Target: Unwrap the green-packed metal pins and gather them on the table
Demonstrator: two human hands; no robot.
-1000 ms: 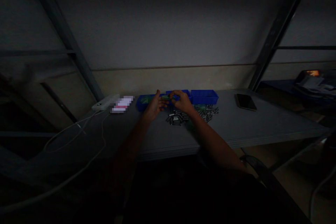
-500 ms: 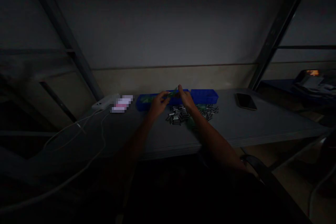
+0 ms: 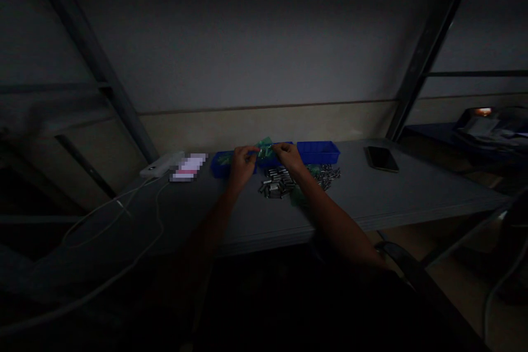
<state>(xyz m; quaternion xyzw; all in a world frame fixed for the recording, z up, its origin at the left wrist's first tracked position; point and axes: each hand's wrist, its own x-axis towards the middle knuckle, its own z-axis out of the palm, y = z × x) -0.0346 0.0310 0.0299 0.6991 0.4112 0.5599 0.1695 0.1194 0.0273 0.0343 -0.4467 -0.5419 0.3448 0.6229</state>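
A small green plastic bag (image 3: 265, 147) is stretched between my two hands, above the blue bins. My left hand (image 3: 242, 166) pinches its left side, and my right hand (image 3: 289, 156) pinches its right side. Something shiny shows through the plastic, too dim to name. Behind my left hand sits a blue bin (image 3: 218, 169) with green plastic in it. The middle blue bin (image 3: 270, 161) is partly covered by the bag and my right hand. Just below the hands, many small metal cylinders (image 3: 274, 187) lie in a pile on the table, partly hidden by my right forearm.
Another blue bin (image 3: 318, 153) stands at the right of the row. A dark phone (image 3: 382, 158) lies further right. To the left are a lit, blurred screen (image 3: 188, 168), a white box (image 3: 160, 165) and a loose white cable (image 3: 160, 223). Green plastic (image 3: 297, 196) lies beside the metal pieces.
The green bag has come up flatter and more into view between my hands. My right fingers have lowered and closed on its edge. The view has shifted slightly.
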